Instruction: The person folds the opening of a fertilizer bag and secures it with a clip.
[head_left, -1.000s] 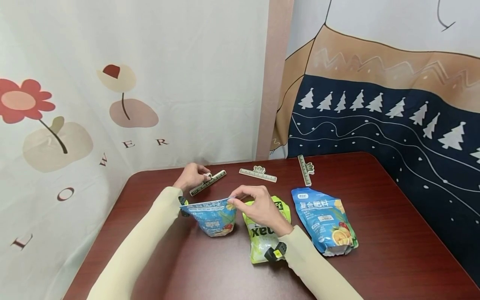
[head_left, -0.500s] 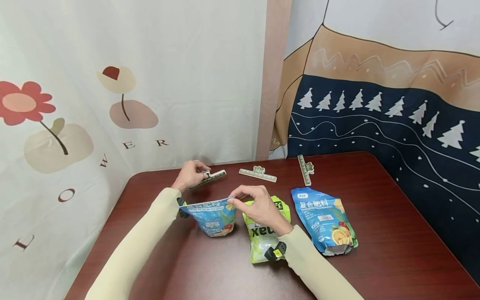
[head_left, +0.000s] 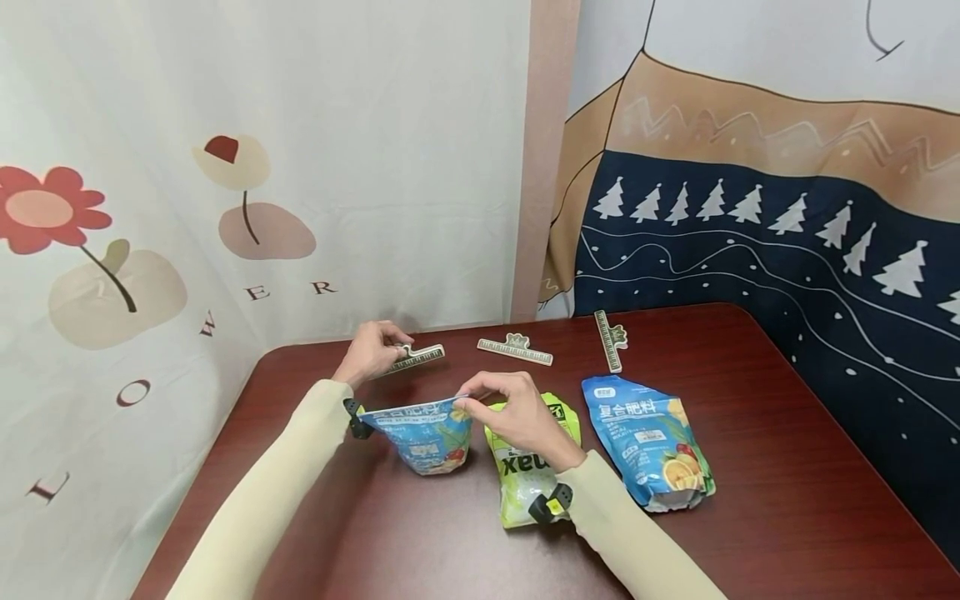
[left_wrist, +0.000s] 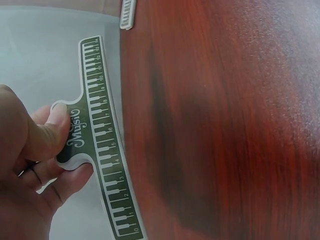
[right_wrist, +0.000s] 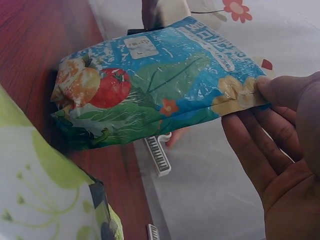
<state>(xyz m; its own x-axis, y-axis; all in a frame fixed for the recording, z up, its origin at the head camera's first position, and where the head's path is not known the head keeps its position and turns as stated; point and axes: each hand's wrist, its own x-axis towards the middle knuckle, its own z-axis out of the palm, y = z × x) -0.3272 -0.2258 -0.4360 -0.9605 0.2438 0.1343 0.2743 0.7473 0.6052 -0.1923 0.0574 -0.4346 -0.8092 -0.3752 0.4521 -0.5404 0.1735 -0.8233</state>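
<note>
L hand [head_left: 372,352] has its grip on the handle of a piano-key clip [left_wrist: 106,142], thumb on the "Music" print, fingers behind; clip's near far L edge of tabletop [head_left: 420,546], can't tell if touching it. R hand [head_left: 522,418] pinches top R corner of a blue pouch [head_left: 426,442] btwn thumb & fingers; pouch stands on tabletop, base down, veg print on front. Green bag [head_left: 525,487] lies just R of it, lettering upside down, partly hidden by R hand & wrist in head view. 2nd pouch [head_left: 651,442], also blue, lies farther R, w/ fruit pics. 2 more clips at back: mid clip [head_left: 515,349] approx. crosswise, R clip [head_left: 610,342] pointing twd 2nd pouch, near its top. Behind: white curtain [head_left: 405,158] w/ flowers on L, navy cloth [head_left: 690,258] w/ white trees on R.
</note>
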